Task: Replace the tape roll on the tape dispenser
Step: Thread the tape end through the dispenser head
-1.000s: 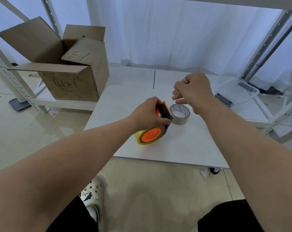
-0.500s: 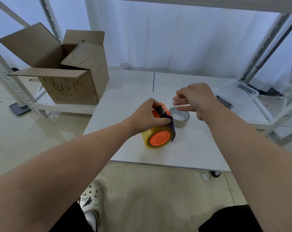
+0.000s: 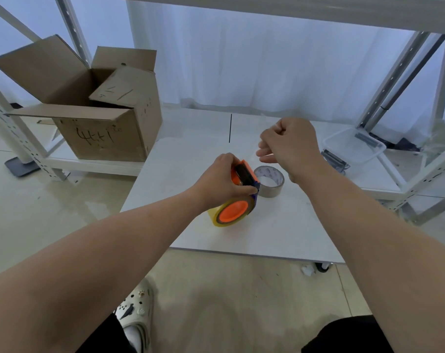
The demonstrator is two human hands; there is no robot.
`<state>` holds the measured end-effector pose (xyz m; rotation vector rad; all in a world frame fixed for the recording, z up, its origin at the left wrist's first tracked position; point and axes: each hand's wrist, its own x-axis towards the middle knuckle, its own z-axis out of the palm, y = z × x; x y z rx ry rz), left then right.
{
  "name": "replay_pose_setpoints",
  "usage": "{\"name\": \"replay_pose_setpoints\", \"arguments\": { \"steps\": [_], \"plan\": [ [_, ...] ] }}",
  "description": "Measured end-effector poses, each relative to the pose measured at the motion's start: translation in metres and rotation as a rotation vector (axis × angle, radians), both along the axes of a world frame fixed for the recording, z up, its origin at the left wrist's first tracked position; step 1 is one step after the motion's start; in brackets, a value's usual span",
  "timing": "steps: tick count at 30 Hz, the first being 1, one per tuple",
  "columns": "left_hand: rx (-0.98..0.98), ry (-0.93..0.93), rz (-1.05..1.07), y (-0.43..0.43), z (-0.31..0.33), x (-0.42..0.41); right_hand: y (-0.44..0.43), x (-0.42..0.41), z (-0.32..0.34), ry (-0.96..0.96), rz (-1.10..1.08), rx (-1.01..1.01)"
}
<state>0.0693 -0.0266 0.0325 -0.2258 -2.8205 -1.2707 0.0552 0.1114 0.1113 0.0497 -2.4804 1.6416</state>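
Note:
An orange tape dispenser (image 3: 238, 208) with a black roller and a yellowish tape roll (image 3: 217, 217) on its hub rests on the white table (image 3: 280, 230). My left hand (image 3: 222, 180) grips the dispenser's top. A nearly used-up tape roll with a brown core (image 3: 270, 180) lies flat just right of it. My right hand (image 3: 289, 143) hovers above and behind that roll, fingers pinched; a faint clear strip of tape seems to run from the dispenser up to the fingers, though it is hard to see.
An open cardboard box (image 3: 101, 115) stands on a low shelf at the left. A clear plastic container (image 3: 354, 146) sits on the shelf at the right. Metal rack posts (image 3: 394, 80) frame both sides. My shoe (image 3: 136, 309) is below the table's front edge.
My right hand has risen and pulled back away from the dispenser, fingers still pinched. My left hand keeps its grip on the dispenser, which has barely shifted.

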Motion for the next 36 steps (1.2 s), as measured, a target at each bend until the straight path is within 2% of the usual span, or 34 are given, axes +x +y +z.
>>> {"name": "replay_pose_setpoints", "arguments": {
  "steps": [4, 11, 16, 22, 29, 36],
  "plan": [
    [0.025, -0.015, 0.001, -0.005, 0.000, 0.001, 0.015, -0.005, -0.001, -0.088, -0.046, -0.107],
    [0.086, -0.107, -0.047, -0.027, 0.001, 0.002, 0.025, -0.008, -0.021, -0.461, -0.049, -0.311],
    [0.025, -0.116, -0.107, -0.054, 0.006, 0.004, 0.008, -0.010, -0.042, -0.638, -0.069, -0.333],
    [-0.035, -0.116, -0.154, -0.085, 0.014, 0.011, -0.029, -0.006, -0.056, -0.699, -0.025, -0.311],
    [-0.239, -0.120, -0.201, -0.116, 0.012, 0.013, -0.065, -0.003, -0.067, -0.767, -0.003, -0.285],
    [-0.324, -0.175, -0.189, -0.130, 0.008, 0.010, -0.079, 0.002, -0.062, -0.755, 0.048, -0.227]
  ]
}}
